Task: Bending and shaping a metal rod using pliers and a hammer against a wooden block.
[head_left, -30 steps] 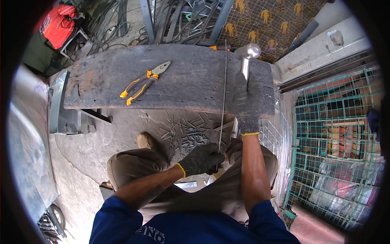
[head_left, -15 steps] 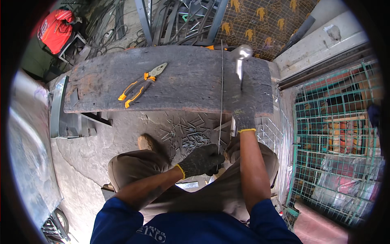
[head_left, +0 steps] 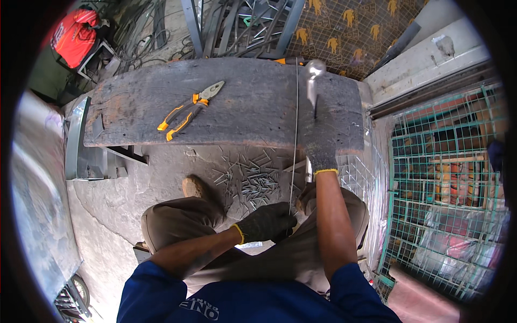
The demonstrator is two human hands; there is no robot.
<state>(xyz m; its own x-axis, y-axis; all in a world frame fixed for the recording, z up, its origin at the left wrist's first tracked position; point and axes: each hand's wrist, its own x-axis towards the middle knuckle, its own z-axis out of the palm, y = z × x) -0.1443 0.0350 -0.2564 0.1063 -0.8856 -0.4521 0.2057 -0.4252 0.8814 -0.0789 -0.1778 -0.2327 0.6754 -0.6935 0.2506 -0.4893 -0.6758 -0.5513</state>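
Observation:
My left hand [head_left: 265,222], in a dark knitted glove with a yellow cuff, is closed on the near end of a thin metal rod [head_left: 296,116]. The rod runs away from me across a worn dark wooden bench [head_left: 247,102]. My right hand [head_left: 321,142], gloved alike, grips a hammer [head_left: 315,69] just right of the rod. Its shiny head is blurred and lies near the bench's far edge; whether it touches anything I cannot tell. Pliers [head_left: 193,110] with black and orange handles lie on the bench's left half, away from both hands.
Many short cut metal pieces [head_left: 257,184] are heaped on the floor between my feet and the bench. Green wire mesh [head_left: 447,188] stands at right. Metal bars [head_left: 231,32] lie beyond the bench. A person in a red shirt [head_left: 75,40] is at far left.
My right hand and the hammer have shifted slightly left, closer to the rod. My left hand has drawn a little nearer to me, still holding the rod. The pliers remain on the bench.

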